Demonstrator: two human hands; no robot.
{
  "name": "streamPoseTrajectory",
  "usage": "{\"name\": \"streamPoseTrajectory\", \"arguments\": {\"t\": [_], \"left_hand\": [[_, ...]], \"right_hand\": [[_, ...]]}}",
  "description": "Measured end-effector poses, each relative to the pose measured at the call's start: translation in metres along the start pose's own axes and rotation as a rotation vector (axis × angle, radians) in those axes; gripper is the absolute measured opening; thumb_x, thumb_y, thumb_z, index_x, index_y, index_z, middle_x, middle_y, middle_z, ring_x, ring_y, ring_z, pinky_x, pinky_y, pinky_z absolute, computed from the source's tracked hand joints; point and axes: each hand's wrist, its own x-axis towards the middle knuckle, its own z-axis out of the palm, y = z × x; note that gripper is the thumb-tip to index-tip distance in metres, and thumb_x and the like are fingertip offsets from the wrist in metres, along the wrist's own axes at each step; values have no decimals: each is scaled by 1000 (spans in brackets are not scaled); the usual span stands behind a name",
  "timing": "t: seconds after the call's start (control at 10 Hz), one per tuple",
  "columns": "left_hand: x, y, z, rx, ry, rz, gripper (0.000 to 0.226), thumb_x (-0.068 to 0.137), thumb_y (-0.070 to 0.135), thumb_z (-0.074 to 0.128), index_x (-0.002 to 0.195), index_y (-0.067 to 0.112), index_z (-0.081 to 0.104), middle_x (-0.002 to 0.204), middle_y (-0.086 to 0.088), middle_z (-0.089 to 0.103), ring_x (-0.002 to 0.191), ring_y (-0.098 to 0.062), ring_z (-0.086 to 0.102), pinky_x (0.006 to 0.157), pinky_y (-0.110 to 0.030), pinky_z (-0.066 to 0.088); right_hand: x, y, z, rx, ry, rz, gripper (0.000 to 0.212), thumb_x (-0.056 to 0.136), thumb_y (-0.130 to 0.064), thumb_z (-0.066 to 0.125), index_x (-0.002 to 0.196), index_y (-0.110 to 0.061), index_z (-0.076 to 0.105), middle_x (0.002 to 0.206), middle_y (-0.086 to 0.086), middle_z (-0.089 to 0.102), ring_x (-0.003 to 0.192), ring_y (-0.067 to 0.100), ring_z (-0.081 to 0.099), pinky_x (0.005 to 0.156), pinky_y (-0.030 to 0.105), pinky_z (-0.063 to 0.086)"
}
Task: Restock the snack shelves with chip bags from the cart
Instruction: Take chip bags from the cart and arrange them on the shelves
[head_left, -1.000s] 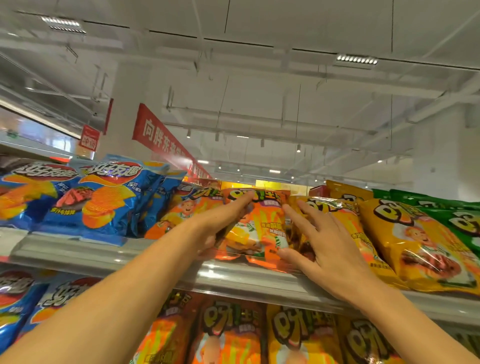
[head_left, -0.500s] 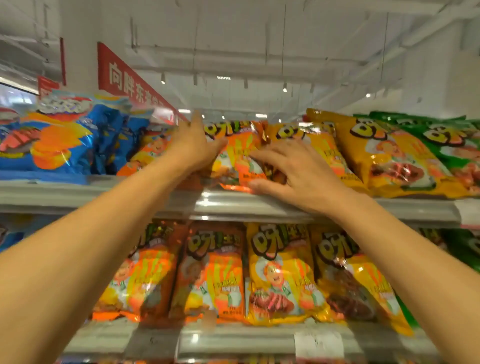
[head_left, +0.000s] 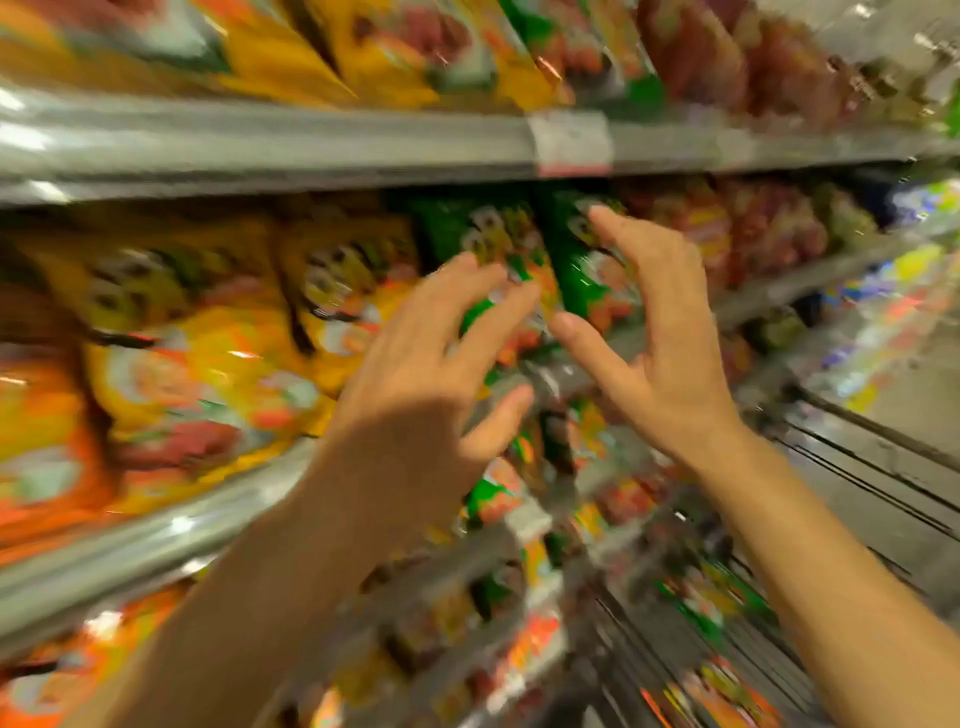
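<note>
The fingers (head_left: 498, 306) of both hands are spread and loosely bent, holding nothing. The left hand (head_left: 415, 379) and right hand (head_left: 660, 353) hover in front of green chip bags (head_left: 576, 270) on the blurred middle shelf (head_left: 156, 530), beside yellow bags (head_left: 208, 353).

Both forearms are bare right down to the bottom edge of the view, with no sleeve on either. The left hand (head_left: 415, 374) and right hand (head_left: 660, 343) wear no glove, ring, watch or wristband. Motion blur softens finer detail.
</note>
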Motion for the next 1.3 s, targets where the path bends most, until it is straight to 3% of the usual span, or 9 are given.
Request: {"name": "streamPoseTrajectory", "arguments": {"t": [0.1, 0.3, 0.4, 0.5, 0.7, 0.9, 1.0, 1.1, 1.3], "left_hand": [[-23, 55, 109, -219, -169, -1, 48, 94, 25, 64, 137, 4, 58, 143, -16, 51, 136, -36, 47, 113, -49, 38], [-41, 127, 290, -504, -555, -155, 44, 91, 24, 67, 131, 6, 64, 134, -13, 61, 129, -33, 55, 113, -39, 37], [-40, 148, 371, -553, -696, -259, 42, 91, 23, 68, 130, 8, 64, 134, -10, 60, 129, -30, 54, 113, -37, 37], [-45, 180, 513, -567, -939, -415, 48, 91, 24, 73, 135, 11, 60, 137, -8, 57, 131, -26, 52, 112, -33, 36], [-136, 209, 717, -518, -1477, -643, 74, 88, 42, 74, 149, 13, 44, 152, -14, 45, 142, -30, 41, 113, -43, 38], [-250, 232, 805, -482, -1714, -805, 71, 75, 39, 83, 135, 15, 54, 128, -10, 63, 118, -28, 62, 97, -41, 53], [-266, 238, 815, -507, -1728, -848, 78, 69, 49, 85, 133, 18, 53, 127, -6, 62, 117, -26, 61, 96, -42, 53], [-268, 245, 823, -552, -1740, -901, 85, 66, 57, 84, 133, 16, 53, 132, -8, 60, 121, -27, 58, 100, -45, 52], [-240, 248, 818, -756, -1700, -1118, 61, 68, 43, 90, 122, 26, 67, 119, 2, 72, 111, -18, 67, 99, -46, 54]], "right_hand": [[-102, 84, -48, -46, -107, 391, 55, 97, -28, 67, 145, -12, 46, 138, -4, 47, 131, 22, 48, 110, 39, 39], [-281, 242, -107, -93, -323, 1236, 59, 94, -21, 70, 144, -4, 46, 136, 16, 57, 126, 29, 54, 107, 41, 43], [-350, 297, -112, 26, -408, 1549, 59, 93, -16, 70, 145, -6, 44, 138, 13, 57, 125, 26, 55, 106, 34, 44], [-439, 387, -101, 92, -577, 1918, 60, 94, -20, 69, 146, -5, 44, 143, 19, 54, 131, 36, 53, 110, 43, 43], [-563, 525, -43, 168, -611, 2197, 77, 89, -31, 75, 148, -3, 35, 147, 20, 46, 133, 38, 48, 86, 30, 35], [-642, 595, 27, 269, -332, 2498, 80, 85, -44, 76, 146, -5, 42, 147, 17, 50, 129, 33, 54, 99, 42, 50], [-665, 607, 51, 307, -252, 2574, 78, 83, -50, 76, 142, -6, 50, 142, 13, 55, 124, 30, 57, 97, 39, 53], [-681, 616, 70, 420, -56, 2629, 63, 85, -42, 78, 134, -8, 57, 131, 10, 65, 108, 24, 65, 79, 36, 55], [-669, 615, 67, 609, 163, 2652, 52, 86, -20, 79, 132, -7, 60, 114, 10, 70, 80, 22, 70, 55, 32, 55]]}}
